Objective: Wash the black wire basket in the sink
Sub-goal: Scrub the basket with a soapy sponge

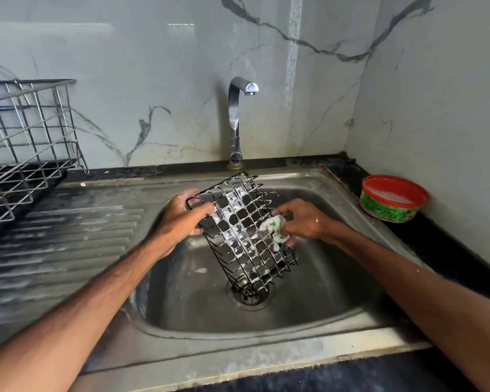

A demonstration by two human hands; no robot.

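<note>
Item: black wire basket [244, 236], held inside the sink [337, 292], tilted on end, lower corner down at the drain [249, 301], upper edge leaning toward the tap [235, 123].
Condition: white soap film filling many grid cells along the middle band; outer wires showing thinner suds or bare black (far side not visible).
Left hand [181, 219]: fingers curled round the basket's upper left edge, thumb over the wire, steadying it.
Right hand [303, 222]: fingertips pinching a sudsy pale-green scrub pad [275, 227], pressed against the basket's right side.
Progress: soaping stage, judged roughly midway; much of the face lathered, lower rows and the edges less so.
Outstanding: scrub of remaining wires, then a rinse; no water seen leaving the tap.
Basin: wet, a few foam flecks near the drain.
Surroundings: red-rimmed green soap tub [393, 199] on the dark counter to the right; steel dish rack [26, 142] on the left, beside the ribbed drainboard [68, 236].
</note>
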